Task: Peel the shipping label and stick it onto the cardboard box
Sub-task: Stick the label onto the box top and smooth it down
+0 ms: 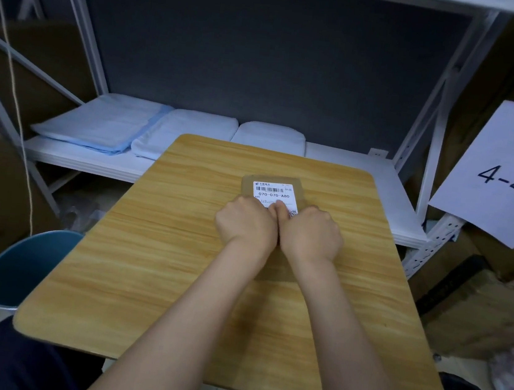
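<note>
Since the white barcoded shipping label is flimsy, it's pressed onto the flat brown cardboard box by left hand and right hand, fingers curled, thumbs down.

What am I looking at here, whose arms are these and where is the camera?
There is one picture, taken by a wide-angle camera worn on a person's head, looking forward and down. No machine: the two bare arms are the wearer's own. On the wooden table lies a flat cardboard box with a white shipping label on top. The left hand and right hand sit side by side, thumbs pressing the label's near edge down. Nothing is lifted. Behind is a white shelf with folded cloths; a blue bin stands on the left.
</note>
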